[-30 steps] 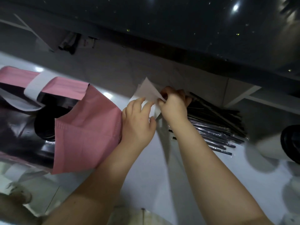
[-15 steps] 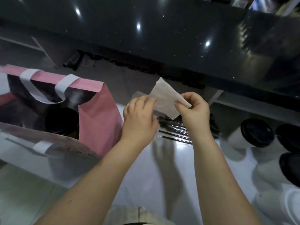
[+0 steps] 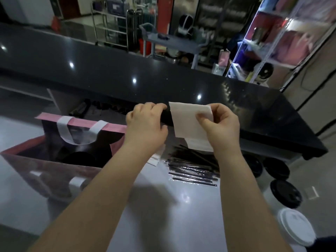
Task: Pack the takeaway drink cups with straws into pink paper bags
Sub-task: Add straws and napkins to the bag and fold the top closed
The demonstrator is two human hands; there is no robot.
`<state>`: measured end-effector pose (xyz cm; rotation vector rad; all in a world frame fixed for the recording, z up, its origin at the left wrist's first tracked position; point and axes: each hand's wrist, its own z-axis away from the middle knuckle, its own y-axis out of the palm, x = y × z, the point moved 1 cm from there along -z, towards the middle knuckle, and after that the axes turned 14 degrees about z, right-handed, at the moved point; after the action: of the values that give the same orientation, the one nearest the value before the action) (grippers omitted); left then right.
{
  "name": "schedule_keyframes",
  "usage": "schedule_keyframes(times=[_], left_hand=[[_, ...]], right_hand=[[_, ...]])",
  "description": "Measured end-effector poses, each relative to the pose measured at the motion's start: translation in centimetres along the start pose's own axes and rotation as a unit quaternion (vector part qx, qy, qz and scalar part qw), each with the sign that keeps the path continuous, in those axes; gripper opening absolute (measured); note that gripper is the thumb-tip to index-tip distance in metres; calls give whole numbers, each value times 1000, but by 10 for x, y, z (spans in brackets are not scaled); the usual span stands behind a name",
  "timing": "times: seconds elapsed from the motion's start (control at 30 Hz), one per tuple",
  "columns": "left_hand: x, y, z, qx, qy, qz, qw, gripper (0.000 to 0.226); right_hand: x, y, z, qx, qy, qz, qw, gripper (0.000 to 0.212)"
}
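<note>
Since the napkin [image 3: 189,122] is thin, light and tears easily, the right hand [image 3: 221,128] pinches its edge at frame centre, above the straws [image 3: 192,170]; the left hand [image 3: 145,124] curls beside it, grip unclear.

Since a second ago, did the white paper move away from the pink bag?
Yes. The white paper has lifted and moved right, away from the pink bag. The right hand now pinches it above the black straws.
</note>
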<state>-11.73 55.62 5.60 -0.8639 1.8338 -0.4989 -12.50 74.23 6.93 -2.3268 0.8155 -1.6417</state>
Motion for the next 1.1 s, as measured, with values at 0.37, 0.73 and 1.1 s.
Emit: schedule_keyframes(times=[0.37,0.73,1.1], left_hand=[[114,-142,15,10,-54,87,995,47],[223,-187,17,205,-54,139,967,39],[244,-177,-9,302,21,279,911,87]], right_hand=[[128,83,21,-11,-67,-114,991,15],[182,196,67,26,-34,-137,990,14],[146,226,68,63,12,1,998,17]])
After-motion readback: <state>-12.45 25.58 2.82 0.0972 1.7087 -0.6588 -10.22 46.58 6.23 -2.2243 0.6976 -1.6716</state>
